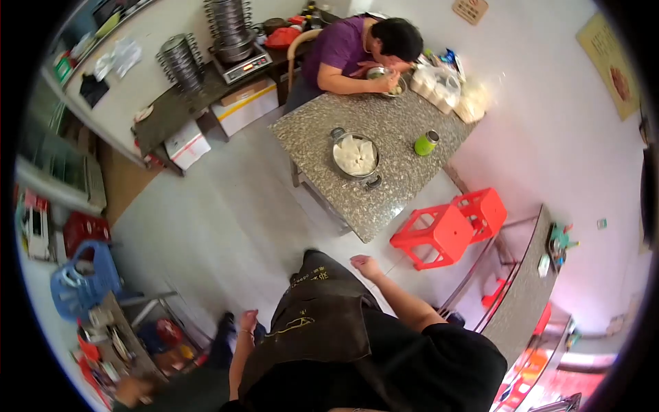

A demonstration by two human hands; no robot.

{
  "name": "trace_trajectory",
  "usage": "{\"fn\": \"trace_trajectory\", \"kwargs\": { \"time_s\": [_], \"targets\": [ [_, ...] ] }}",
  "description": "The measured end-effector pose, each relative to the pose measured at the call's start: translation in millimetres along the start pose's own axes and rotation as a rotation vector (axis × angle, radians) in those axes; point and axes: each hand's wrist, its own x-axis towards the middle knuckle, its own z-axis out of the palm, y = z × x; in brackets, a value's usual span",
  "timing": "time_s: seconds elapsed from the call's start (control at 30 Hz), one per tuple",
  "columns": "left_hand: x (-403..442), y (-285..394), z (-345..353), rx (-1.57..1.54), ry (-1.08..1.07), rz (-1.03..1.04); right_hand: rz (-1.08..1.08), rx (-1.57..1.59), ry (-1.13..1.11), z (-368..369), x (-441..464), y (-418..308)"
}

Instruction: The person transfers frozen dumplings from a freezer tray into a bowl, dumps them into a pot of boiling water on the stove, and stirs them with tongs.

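My left hand, with a bracelet at the wrist, hangs beside the brown apron on my body. My right hand hangs on the apron's other side, below the near corner of the stone-topped table. Both hands look loosely bent, with nothing visible in them, and neither touches the table. On the tabletop stands a round metal steamer tray with two dark handles. Pale, folded dumpling-like pieces fill it. A green flask is to its right.
A person in purple leans over a bowl at the table's far side. Red stools stand at right. Stacked steamer trays and a scale occupy the back counter. A blue chair and another, blurred person are at left.
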Motion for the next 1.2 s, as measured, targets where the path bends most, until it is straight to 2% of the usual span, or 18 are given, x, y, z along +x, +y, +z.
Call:
{"fn": "trace_trajectory", "kwargs": {
  "time_s": [0.07,0.13,0.23,0.33,0.37,0.4,0.43,0.47,0.53,0.57,0.67,0.73,0.8,0.87,0.97,1.03,1.07,1.2],
  "targets": [
    [75.3,-47.7,-28.2,-0.873,0.042,-0.787,-0.021,0.016,0.142,-12.5,27.9,-8.8],
    [122.7,-76.3,-59.2,-0.863,0.217,-0.352,0.063,-0.166,0.309,-42.6,52.9,-36.8],
    [211.6,-17.3,-147.9,-1.154,0.336,-0.920,0.038,-0.017,0.554,-87.7,135.6,-65.8],
    [248.7,-15.9,-152.1,-1.227,0.214,-0.954,-0.001,0.060,0.689,-139.3,214.8,-117.2],
    [247.6,-39.3,-134.1,-0.907,-0.019,-0.718,0.015,0.080,0.705,-151.5,235.5,-120.8],
    [240.9,-72.8,-97.6,-0.658,-0.047,-0.302,0.032,0.096,0.720,-161.6,258.9,-125.1],
    [259.1,-62.9,-109.1,-0.578,-0.078,-0.450,0.051,0.104,0.728,-170.2,281.7,-132.4],
    [270.1,-74.0,-110.5,-0.568,-0.097,-0.449,0.086,-0.011,0.717,-175.3,302.0,-138.6],
    [264.0,-87.1,-105.9,-0.882,-0.169,-0.687,0.139,-0.135,0.684,-178.9,322.9,-142.2],
    [266.2,-99.5,-103.9,-0.885,-0.101,-0.714,0.195,-0.247,0.632,-176.9,335.9,-142.0],
    [291.7,-90.4,-132.9,-0.679,0.037,-0.368,0.350,-0.439,0.515,-178.6,348.6,-170.8],
    [306.5,-90.1,-144.5,-0.819,0.056,-0.595,0.492,-0.454,0.476,-175.8,355.4,-174.9],
    [298.8,-127.1,-138.0,-0.883,0.068,-0.707,0.502,-0.425,0.510,-169.9,360.1,-174.7],
    [318.4,-144.3,-147.5,-1.034,-0.090,-0.794,0.508,-0.396,0.549,-164.4,359.9,-174.4],
    [369.1,-104.2,-207.0,-1.183,-0.140,-0.819,0.575,-0.341,0.575,-167.7,367.5,-179.8],
    [406.7,-60.0,-241.2,-1.044,-0.145,-0.866,0.541,-0.331,0.574,-165.0,366.9,-180.3],
    [412.1,-55.1,-246.4,-0.906,-0.148,-0.917,0.548,-0.328,0.569,-163.7,364.5,-183.4],
    [435.3,-53.7,-248.0,-0.979,-0.101,-0.897,0.406,-0.418,0.661,-154.7,358.5,-188.7]
  ]
}}
